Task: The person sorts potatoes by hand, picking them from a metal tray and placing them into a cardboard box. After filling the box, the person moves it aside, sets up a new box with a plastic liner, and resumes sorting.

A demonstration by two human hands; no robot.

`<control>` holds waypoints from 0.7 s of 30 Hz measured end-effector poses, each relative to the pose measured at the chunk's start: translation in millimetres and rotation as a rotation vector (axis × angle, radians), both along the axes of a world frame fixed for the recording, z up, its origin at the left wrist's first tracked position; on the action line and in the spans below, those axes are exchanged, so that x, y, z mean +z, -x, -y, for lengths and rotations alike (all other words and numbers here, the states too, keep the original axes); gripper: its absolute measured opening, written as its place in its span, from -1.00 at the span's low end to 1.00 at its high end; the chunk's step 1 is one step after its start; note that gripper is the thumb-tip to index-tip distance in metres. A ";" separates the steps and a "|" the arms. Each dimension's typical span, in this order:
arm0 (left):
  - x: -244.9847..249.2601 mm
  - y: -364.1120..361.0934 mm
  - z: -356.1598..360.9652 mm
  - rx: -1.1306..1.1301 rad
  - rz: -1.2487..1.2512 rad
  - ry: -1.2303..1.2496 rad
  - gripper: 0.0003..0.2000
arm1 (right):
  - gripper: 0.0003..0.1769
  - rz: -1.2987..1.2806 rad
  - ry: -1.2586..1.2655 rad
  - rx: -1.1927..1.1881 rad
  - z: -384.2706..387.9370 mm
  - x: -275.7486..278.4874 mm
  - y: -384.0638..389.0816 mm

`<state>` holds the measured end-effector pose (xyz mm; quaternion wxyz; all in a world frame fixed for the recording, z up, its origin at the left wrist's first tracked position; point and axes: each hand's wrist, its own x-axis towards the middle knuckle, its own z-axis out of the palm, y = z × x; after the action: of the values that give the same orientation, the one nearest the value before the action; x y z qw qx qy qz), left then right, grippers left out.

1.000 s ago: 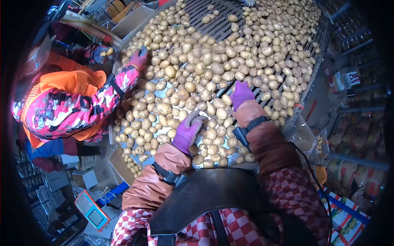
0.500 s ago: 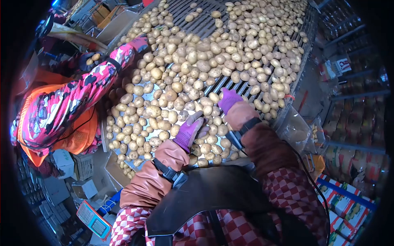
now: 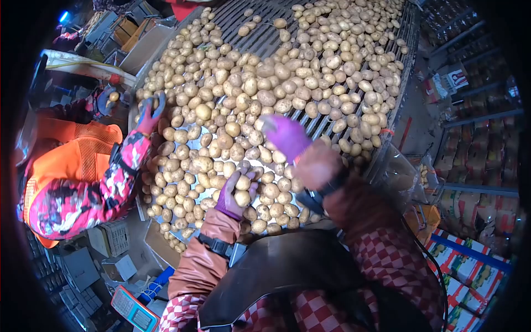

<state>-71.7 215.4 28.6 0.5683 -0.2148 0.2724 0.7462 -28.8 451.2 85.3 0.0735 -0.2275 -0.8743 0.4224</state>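
Observation:
A thick spread of potatoes (image 3: 250,86) covers the slatted conveyor (image 3: 255,40) and the pale surface in front of me. My left hand (image 3: 227,200), in a purple glove with grey fingers, is turned palm up low over the near potatoes. Its fingers curl round a couple of potatoes (image 3: 242,197). My right hand (image 3: 287,137), gloved in the same purple, reaches over the middle of the spread. Motion smears it, and its fingertips point left among the potatoes, so its grip cannot be made out.
A co-worker in an orange vest (image 3: 91,146) stands at the left edge, one gloved hand (image 3: 149,113) at the potatoes. A calculator-like device (image 3: 134,310) lies lower left. Printed cartons (image 3: 467,271) are stacked lower right, and a clear plastic sheet (image 3: 395,171) hangs by the right edge.
My left hand has turned palm up with potatoes in it and shifted slightly left. My right hand has swung left. The co-worker's hand has drawn back toward the left edge.

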 end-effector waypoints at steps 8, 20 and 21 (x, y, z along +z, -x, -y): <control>10.3 -2.3 0.9 -0.024 -0.024 0.076 -0.52 | -0.70 0.616 -0.353 0.240 -12.4 44.6 15.6; 36.4 -6.8 -11.5 -0.298 -0.267 0.027 -0.52 | -0.54 -0.026 0.015 0.095 50.3 -24.5 -35.2; 33.8 -9.0 -11.1 -0.304 -0.302 0.020 -0.54 | -0.58 -0.020 -0.061 0.217 68.8 -23.9 -45.3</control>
<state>-62.7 226.5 62.3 0.6249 -0.0626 0.3911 0.6728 16.5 382.4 61.4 0.0432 -0.1247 -0.9056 0.4031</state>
